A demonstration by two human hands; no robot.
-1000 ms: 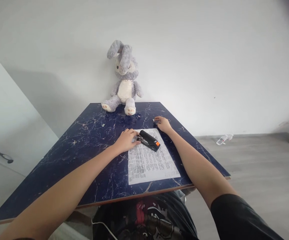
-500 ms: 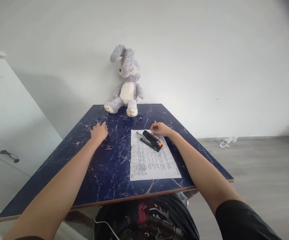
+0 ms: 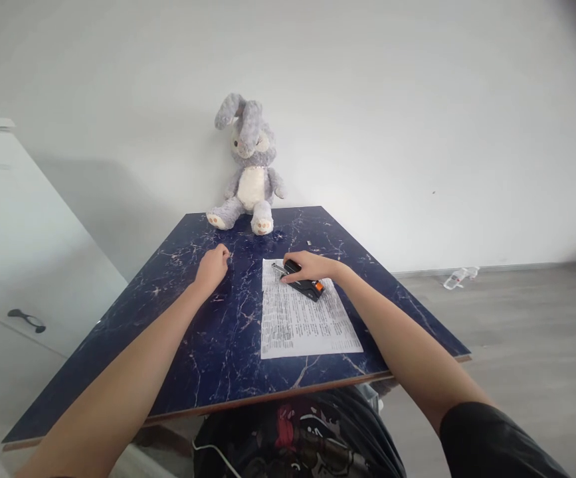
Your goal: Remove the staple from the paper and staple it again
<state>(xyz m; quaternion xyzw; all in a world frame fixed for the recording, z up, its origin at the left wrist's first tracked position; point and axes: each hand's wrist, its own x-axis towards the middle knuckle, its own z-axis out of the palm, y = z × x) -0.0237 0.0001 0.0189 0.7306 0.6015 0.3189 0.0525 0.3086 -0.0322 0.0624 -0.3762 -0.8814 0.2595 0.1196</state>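
Observation:
A black stapler [image 3: 311, 289] with an orange patch at its near end lies on a printed sheet of paper [image 3: 312, 332]. Its metal part sticks out at the far left end. My right hand [image 3: 310, 265] reaches over the stapler from the right, thumb and fingers closed around its far half. To the left of the paper, my left hand [image 3: 212, 265] is held over the blue marbled table [image 3: 228, 358] with its fingers curled together. Whatever those fingers may hold is hidden. A small pale piece [image 3: 309, 243] lies on the table beyond my right hand.
A grey plush rabbit [image 3: 252, 186] sits at the table's far edge against the wall. On the left stands a white cabinet [image 3: 18, 252] with a dark handle [image 3: 27, 320]. A clear plastic bottle [image 3: 454, 279] lies on the floor to the right.
My right hand has moved left from the paper's far edge onto the stapler and closed around it. My left hand has shifted right, its spread fingers now curled in.

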